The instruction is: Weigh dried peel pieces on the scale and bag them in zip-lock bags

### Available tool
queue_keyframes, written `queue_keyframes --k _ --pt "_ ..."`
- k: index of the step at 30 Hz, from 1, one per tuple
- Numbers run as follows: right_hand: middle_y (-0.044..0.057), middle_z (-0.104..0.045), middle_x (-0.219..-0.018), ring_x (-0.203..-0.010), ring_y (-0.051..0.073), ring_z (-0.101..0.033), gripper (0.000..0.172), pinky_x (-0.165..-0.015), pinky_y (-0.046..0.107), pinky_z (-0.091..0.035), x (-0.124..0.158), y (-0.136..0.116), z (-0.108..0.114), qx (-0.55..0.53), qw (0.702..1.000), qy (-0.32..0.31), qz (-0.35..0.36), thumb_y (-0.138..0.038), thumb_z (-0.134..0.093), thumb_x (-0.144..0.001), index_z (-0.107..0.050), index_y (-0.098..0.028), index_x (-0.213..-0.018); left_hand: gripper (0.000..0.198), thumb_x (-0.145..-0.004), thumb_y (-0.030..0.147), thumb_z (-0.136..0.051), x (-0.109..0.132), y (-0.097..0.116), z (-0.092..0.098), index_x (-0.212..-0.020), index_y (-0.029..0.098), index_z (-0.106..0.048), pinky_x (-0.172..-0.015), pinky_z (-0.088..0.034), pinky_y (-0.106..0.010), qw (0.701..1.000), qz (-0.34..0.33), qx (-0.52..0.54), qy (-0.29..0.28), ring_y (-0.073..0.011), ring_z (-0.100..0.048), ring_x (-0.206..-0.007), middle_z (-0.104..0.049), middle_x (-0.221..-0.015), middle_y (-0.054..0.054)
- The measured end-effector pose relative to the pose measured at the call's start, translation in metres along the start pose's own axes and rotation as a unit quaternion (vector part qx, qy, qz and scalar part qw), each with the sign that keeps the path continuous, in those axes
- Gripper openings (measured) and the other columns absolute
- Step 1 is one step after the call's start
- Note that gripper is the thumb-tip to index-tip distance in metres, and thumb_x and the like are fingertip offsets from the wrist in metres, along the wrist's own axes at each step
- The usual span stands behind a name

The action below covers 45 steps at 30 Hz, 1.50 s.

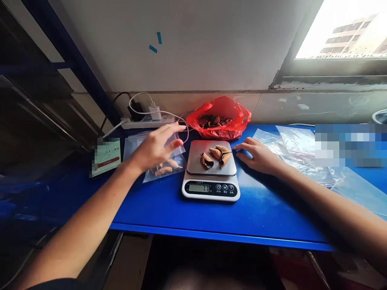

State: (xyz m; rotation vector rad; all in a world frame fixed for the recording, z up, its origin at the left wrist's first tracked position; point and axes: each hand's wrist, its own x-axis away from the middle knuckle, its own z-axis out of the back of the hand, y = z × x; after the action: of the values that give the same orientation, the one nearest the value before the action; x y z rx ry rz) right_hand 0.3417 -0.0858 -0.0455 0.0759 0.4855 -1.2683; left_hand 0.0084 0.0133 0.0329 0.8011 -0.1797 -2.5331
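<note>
1. Blue table [266, 209] carries a kitchen scale [196, 163] near the middle of its front edge. Three curled dried peel pieces [216, 155] lie on the scale's steel platform.
2. The left hand [155, 147] hangs over a small clear bag [166, 167] that lies just left of the scale. Its fingers are spread wide and hold nothing. Whether it touches the bag cannot be told.
3. The bag holds a few more brown pieces, which show below the palm.
4. The right hand [260, 157] lies flat on the table just right of the scale, open and empty. Its fingertips point at the platform's right edge, and contact is unclear.
5. The peel pieces therefore sit between the two hands, nearer the right one.
6. A red bag [232, 117] of dark pieces stands at the back edge, behind the scale.
7. A phone [106, 156] lies toward the left edge, a power strip [145, 121] lies at the back, and clear plastic sheets [290, 145] lie to the right.
</note>
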Motion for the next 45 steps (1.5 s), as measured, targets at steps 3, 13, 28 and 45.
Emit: queue_keyframes --k 3,13,28,45 --pt "0.012 -0.059 -0.095 -0.088 0.024 -0.057 0.029 -0.08 0.041 -0.049 0.0 -0.001 0.001 0.018 1.0 -0.002 0.011 -0.031 -0.047 -0.093 -0.068 -0.017 -0.108 0.042 -0.097 0.046 -0.047 0.0 -0.018 -0.003 -0.118 0.015 -0.065 -0.103 -0.048 -0.04 0.997 0.065 -0.024 0.031 -0.0251 -0.063 -0.113 -0.068 -0.119 -0.011" --pt "0.014 -0.06 -0.096 -0.09 0.026 -0.058 0.031 -0.082 0.042 -0.051 0.001 -0.004 0.003 0.035 0.999 0.0 0.024 -0.029 -0.045 -0.093 -0.068 -0.016 -0.109 0.038 -0.092 0.036 -0.052 0.0 -0.014 -0.03 -0.124 0.019 -0.061 -0.102 -0.048 -0.041 0.986 0.127 -0.022 -0.105 -0.0253 -0.062 -0.114 -0.065 -0.124 -0.008" --pt "0.013 -0.06 -0.095 -0.088 0.025 -0.057 0.031 -0.082 0.043 -0.051 0.002 -0.003 0.002 0.039 0.999 0.0 0.028 -0.03 -0.045 -0.094 -0.068 -0.017 -0.109 0.072 -0.088 0.064 -0.05 0.001 -0.017 -0.012 -0.147 0.024 -0.041 -0.117 -0.03 -0.049 0.977 0.138 -0.048 -0.155 -0.0333 -0.033 -0.144 -0.039 -0.153 -0.012" --pt "0.014 -0.06 -0.098 -0.088 0.025 -0.059 0.033 -0.081 0.044 -0.051 0.004 -0.004 0.003 0.03 0.999 -0.011 0.01 -0.033 -0.045 -0.094 -0.067 -0.017 -0.112 0.061 -0.079 0.057 -0.062 -0.024 -0.035 -0.007 -0.133 0.03 -0.057 -0.113 -0.031 -0.052 0.936 0.089 -0.086 -0.329 -0.0351 -0.026 -0.145 -0.027 -0.159 -0.012"
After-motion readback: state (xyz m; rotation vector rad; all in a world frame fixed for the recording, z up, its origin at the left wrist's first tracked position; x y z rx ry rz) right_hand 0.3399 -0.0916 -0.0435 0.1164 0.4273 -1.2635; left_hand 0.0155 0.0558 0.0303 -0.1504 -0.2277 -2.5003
